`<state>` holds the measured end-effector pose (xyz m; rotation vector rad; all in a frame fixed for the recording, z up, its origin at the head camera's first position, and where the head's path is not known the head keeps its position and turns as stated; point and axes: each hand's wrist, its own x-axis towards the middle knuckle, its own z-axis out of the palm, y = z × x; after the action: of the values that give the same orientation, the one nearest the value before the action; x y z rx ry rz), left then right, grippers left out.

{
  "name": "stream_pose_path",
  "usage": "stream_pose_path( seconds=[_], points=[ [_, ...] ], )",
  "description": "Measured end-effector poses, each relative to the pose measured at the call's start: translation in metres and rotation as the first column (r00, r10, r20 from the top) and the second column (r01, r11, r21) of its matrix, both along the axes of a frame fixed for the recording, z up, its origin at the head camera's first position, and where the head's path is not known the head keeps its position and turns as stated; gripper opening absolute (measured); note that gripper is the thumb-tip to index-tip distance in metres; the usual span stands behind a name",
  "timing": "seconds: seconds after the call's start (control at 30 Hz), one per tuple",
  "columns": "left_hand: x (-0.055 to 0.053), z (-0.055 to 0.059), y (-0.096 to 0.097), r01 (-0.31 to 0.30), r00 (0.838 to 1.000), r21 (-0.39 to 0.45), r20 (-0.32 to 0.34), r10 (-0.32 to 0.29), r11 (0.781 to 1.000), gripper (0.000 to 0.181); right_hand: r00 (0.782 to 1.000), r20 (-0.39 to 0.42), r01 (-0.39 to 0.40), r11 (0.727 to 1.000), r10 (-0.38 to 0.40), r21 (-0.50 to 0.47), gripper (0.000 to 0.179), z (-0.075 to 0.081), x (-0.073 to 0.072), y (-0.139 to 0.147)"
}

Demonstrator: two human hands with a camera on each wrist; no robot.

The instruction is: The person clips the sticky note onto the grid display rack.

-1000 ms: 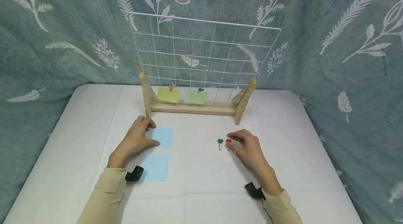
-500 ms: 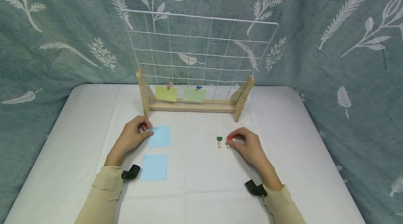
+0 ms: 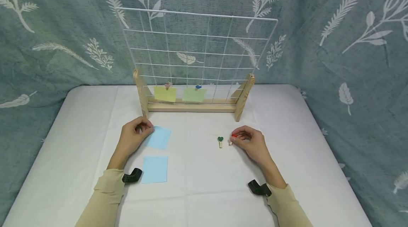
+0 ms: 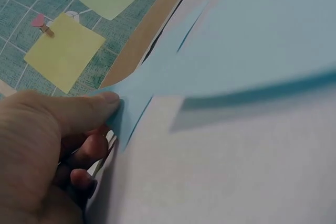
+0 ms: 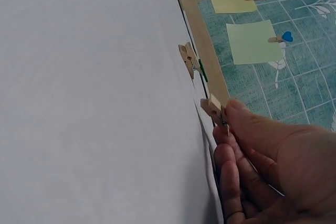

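My left hand (image 3: 134,138) pinches the upper left corner of a blue sticky note (image 3: 159,138) between thumb and fingers; in the left wrist view the note (image 4: 252,40) tilts up from the white cloth. A second blue note (image 3: 154,169) lies flat nearer the front. On the right, my right hand (image 3: 251,142) pinches a small wooden clothespin (image 5: 212,108) with a red heart on it. Just left of those fingertips lies another clothespin (image 3: 220,142) with a green heart, also seen in the right wrist view.
Behind the hands stands a white wire grid (image 3: 197,35) in a wooden stand (image 3: 191,107). A yellow note (image 3: 165,94) and a pale green note (image 3: 194,95) hang low on it, each held by a heart clothespin. A patterned teal curtain (image 3: 306,43) closes off the back.
My left thumb has come in to the note's corner, and the note has turned and risen a little. My right fingers have taken hold of the red-heart clothespin and tipped it.
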<state>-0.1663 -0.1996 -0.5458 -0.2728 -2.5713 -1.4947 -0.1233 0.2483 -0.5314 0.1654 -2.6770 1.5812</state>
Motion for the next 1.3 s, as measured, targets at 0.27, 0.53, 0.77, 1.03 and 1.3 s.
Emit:
stream_pose_path(
  seconds=[0.27,0.53,0.77,1.03,1.3],
  points=[
    [0.001,0.000,0.000,-0.031,0.999,0.103,-0.005,0.031,0.994,0.010,1.000,-0.010,0.004,0.999,-0.004,-0.047,0.022,-0.008,-0.004,0.008],
    [0.005,0.006,0.006,-0.031,0.999,0.264,0.033,0.023,0.964,0.011,0.999,-0.045,-0.024,0.999,0.022,-0.036,0.021,0.005,-0.003,0.001],
    [0.005,0.016,0.023,0.002,1.000,0.289,0.021,-0.009,0.957,0.010,0.999,-0.036,-0.009,0.996,0.006,-0.088,0.023,-0.008,-0.006,0.011],
    [0.018,0.043,0.042,0.017,0.999,0.304,0.024,-0.025,0.952,0.008,0.999,0.052,0.004,0.981,0.006,-0.192,0.027,-0.009,-0.003,0.009],
    [-0.001,0.027,0.055,0.051,0.999,0.336,-0.016,-0.048,0.940,0.009,0.997,0.022,-0.064,0.984,0.068,-0.164,0.021,0.015,-0.008,0.004]
  ],
)
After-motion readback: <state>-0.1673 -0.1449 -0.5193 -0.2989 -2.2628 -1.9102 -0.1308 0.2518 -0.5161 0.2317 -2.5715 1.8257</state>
